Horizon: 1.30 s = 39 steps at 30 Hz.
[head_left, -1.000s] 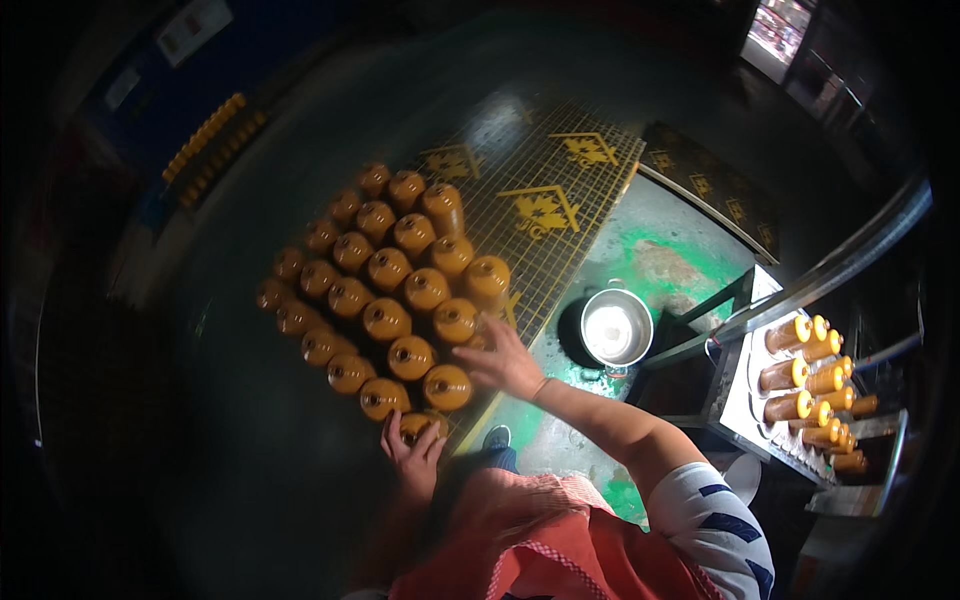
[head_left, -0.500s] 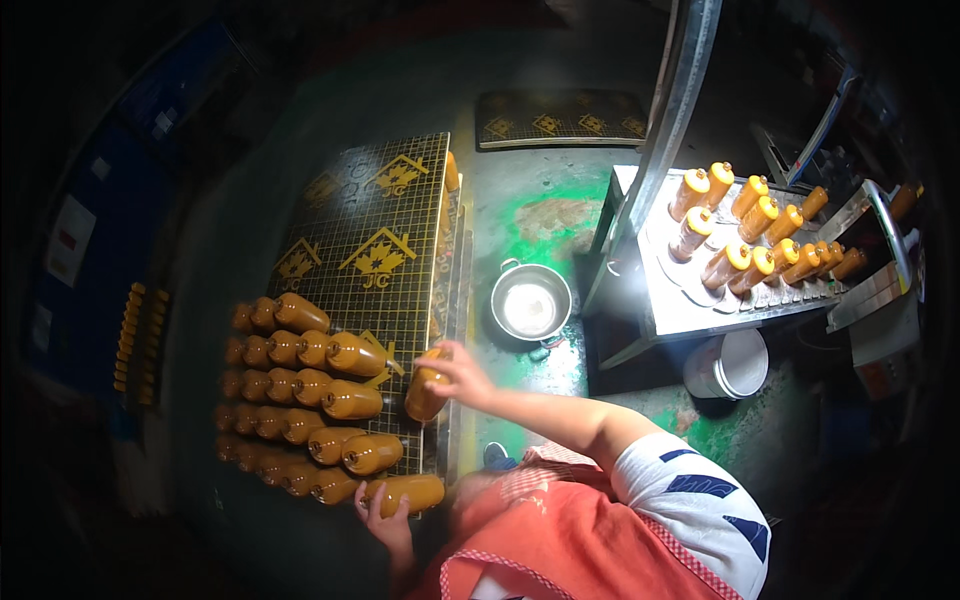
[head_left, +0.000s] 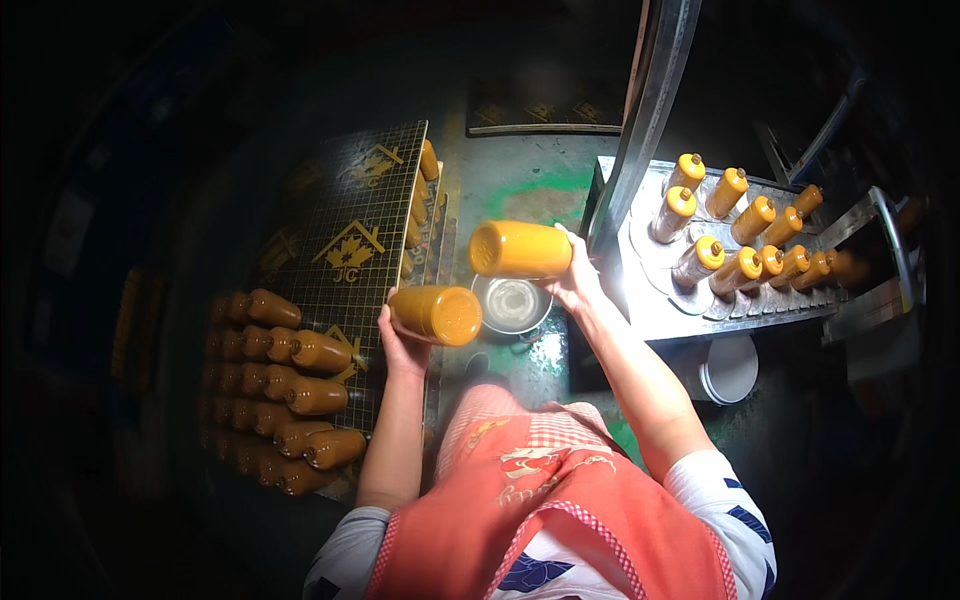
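Note:
Both of my hands are raised in front of me, each wrapped round a glossy orange-brown bottle. My left hand (head_left: pixel 402 345) grips one bottle (head_left: pixel 437 314) by its far-left end, its round base turned toward the right. Higher up, my right hand (head_left: pixel 578 278) holds the other bottle (head_left: pixel 520 250) by its right end, with the base facing left. The bottles lie nearly sideways and look slightly apart. Their necks are hidden by my fingers. Below them a metal pot (head_left: pixel 512 304) is partly covered from view.
At left, rows of similar bottles (head_left: pixel 318 396) lie on a dark board (head_left: pixel 385 215) with yellow print. On the right, several bottles (head_left: pixel 733 268) stand upright on a machine table (head_left: pixel 640 305) beside a metal post (head_left: pixel 645 120). A white bucket (head_left: pixel 730 370) is underneath.
My hands have lifted two bottles off the board at left and carried them up and rightward over the pot. My body has turned toward the middle.

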Each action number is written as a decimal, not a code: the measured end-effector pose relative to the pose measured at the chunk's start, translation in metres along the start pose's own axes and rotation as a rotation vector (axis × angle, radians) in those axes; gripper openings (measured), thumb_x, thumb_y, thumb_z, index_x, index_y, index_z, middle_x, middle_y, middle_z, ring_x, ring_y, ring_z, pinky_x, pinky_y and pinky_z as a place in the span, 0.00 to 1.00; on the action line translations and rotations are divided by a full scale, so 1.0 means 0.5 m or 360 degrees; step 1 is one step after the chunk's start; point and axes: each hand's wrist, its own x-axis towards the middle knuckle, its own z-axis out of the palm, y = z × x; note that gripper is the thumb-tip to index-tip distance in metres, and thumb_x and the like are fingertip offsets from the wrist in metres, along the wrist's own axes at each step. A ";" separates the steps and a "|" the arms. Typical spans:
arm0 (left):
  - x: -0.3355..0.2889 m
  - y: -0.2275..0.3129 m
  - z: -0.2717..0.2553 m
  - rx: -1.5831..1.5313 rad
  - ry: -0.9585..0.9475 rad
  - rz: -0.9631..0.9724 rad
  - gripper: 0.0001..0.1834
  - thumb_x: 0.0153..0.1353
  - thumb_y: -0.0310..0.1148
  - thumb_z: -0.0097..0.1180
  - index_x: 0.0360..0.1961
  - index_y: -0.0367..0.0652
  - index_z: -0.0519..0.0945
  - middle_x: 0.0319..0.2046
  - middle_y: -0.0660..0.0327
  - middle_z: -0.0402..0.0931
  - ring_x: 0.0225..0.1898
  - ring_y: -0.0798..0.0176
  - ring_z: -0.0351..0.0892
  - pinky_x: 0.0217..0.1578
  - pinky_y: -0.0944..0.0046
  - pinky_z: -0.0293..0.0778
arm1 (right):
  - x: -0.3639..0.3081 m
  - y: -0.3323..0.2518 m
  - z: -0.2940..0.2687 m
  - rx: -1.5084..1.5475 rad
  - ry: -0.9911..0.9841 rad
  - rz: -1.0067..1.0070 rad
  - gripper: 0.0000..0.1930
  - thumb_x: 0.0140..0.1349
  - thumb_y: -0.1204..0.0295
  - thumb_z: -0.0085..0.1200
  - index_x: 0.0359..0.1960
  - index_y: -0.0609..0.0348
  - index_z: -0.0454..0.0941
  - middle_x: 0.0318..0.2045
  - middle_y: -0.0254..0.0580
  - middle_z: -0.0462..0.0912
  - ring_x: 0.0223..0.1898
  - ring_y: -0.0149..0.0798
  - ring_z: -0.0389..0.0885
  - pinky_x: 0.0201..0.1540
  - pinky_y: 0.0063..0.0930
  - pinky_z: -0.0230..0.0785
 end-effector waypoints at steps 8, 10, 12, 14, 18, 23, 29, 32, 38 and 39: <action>0.359 -0.133 -0.067 -0.0958 0.0020 -0.1026 0.28 0.67 0.51 0.47 0.60 0.43 0.72 0.60 0.47 0.71 0.59 0.35 0.71 0.55 0.31 0.73 | 0.149 0.017 0.064 0.0516 0.0326 0.0311 0.31 0.68 0.43 0.43 0.59 0.56 0.71 0.53 0.48 0.79 0.50 0.47 0.82 0.53 0.49 0.79; 0.440 -0.156 -0.105 -0.1165 0.0052 -0.1295 0.31 0.65 0.52 0.48 0.61 0.42 0.71 0.61 0.43 0.70 0.59 0.31 0.70 0.50 0.30 0.78 | 0.184 0.025 0.092 0.0585 0.0235 0.0276 0.33 0.69 0.41 0.42 0.59 0.57 0.72 0.52 0.47 0.81 0.48 0.45 0.83 0.52 0.47 0.80; 0.488 -0.171 -0.105 -0.1153 0.0083 -0.1401 0.30 0.66 0.52 0.46 0.61 0.41 0.72 0.60 0.44 0.71 0.58 0.34 0.71 0.51 0.33 0.78 | 0.213 0.032 0.096 0.0749 0.0124 0.0213 0.31 0.69 0.43 0.48 0.57 0.60 0.75 0.51 0.48 0.82 0.50 0.44 0.82 0.55 0.46 0.78; 0.527 -0.170 -0.103 -0.1081 0.0106 -0.1502 0.28 0.69 0.51 0.42 0.59 0.42 0.74 0.58 0.46 0.74 0.59 0.38 0.73 0.56 0.36 0.75 | 0.260 0.048 0.069 0.0726 0.0058 0.0125 0.32 0.70 0.46 0.33 0.62 0.58 0.71 0.59 0.53 0.75 0.58 0.51 0.76 0.64 0.47 0.69; 0.571 -0.157 -0.060 -0.0679 0.0173 -0.1514 0.26 0.70 0.47 0.43 0.60 0.43 0.74 0.60 0.51 0.74 0.60 0.43 0.73 0.56 0.40 0.76 | 0.307 0.075 0.041 0.0766 0.0127 0.0058 0.39 0.69 0.38 0.32 0.60 0.65 0.71 0.57 0.57 0.77 0.56 0.55 0.79 0.62 0.49 0.71; 0.625 -0.180 0.004 0.0089 -0.0006 -0.1491 0.26 0.69 0.47 0.44 0.62 0.44 0.72 0.60 0.53 0.73 0.60 0.44 0.73 0.53 0.42 0.78 | 0.340 0.082 0.104 0.0693 0.0237 0.0184 0.33 0.64 0.34 0.40 0.51 0.48 0.79 0.48 0.43 0.84 0.48 0.45 0.83 0.48 0.42 0.77; 0.563 -0.265 0.170 0.0686 -0.0478 -0.1712 0.26 0.70 0.47 0.44 0.62 0.43 0.72 0.60 0.52 0.73 0.59 0.44 0.73 0.50 0.43 0.79 | 0.301 0.064 0.091 0.0663 0.0161 -0.0190 0.34 0.57 0.31 0.51 0.51 0.46 0.77 0.45 0.41 0.84 0.44 0.40 0.83 0.42 0.35 0.77; 0.528 -0.275 0.213 0.0762 -0.0654 -0.1792 0.26 0.70 0.47 0.44 0.62 0.43 0.72 0.60 0.52 0.73 0.59 0.44 0.74 0.49 0.43 0.80 | 0.281 0.065 0.083 0.0768 -0.0013 -0.0352 0.31 0.60 0.34 0.51 0.49 0.46 0.78 0.44 0.38 0.84 0.43 0.39 0.82 0.43 0.36 0.76; 0.475 -0.295 0.246 0.0869 -0.0829 -0.1900 0.26 0.70 0.47 0.45 0.61 0.42 0.72 0.60 0.51 0.73 0.58 0.44 0.75 0.47 0.44 0.81 | 0.184 0.079 0.082 0.0426 -0.0092 -0.0706 0.28 0.64 0.37 0.45 0.50 0.41 0.80 0.45 0.30 0.84 0.44 0.36 0.81 0.46 0.38 0.74; 0.483 -0.280 0.246 0.0832 -0.0806 -0.1858 0.26 0.70 0.47 0.45 0.61 0.41 0.72 0.60 0.51 0.73 0.58 0.44 0.75 0.47 0.44 0.81 | 0.173 0.070 0.112 0.0286 -0.0186 -0.0785 0.27 0.64 0.37 0.44 0.51 0.40 0.80 0.46 0.29 0.84 0.44 0.35 0.81 0.46 0.38 0.74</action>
